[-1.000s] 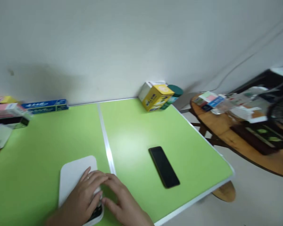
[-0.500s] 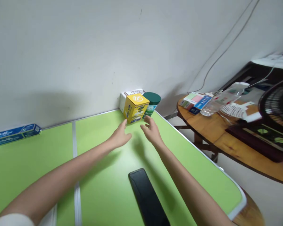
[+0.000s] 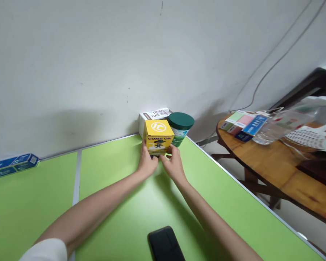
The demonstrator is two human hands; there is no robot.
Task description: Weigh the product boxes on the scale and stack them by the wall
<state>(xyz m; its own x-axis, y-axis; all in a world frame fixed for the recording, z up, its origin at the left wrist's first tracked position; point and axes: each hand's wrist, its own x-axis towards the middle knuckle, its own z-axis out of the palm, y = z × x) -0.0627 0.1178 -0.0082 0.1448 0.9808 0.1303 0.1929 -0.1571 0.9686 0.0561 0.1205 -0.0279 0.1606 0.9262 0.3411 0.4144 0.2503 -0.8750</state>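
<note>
Your left hand (image 3: 147, 164) and right hand (image 3: 174, 165) clasp a yellow box (image 3: 159, 137) low on opposite sides, fingers partly curled, thumbs at its front, by the far right corner of the green table (image 3: 111, 203). A white box (image 3: 151, 115) and green-lidded tub (image 3: 181, 121) stand just behind; a black phone (image 3: 165, 244) lies nearer you.

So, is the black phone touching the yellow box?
Apart: the head view plainly shows a stretch of green tabletop between the black phone and the yellow box.
</note>
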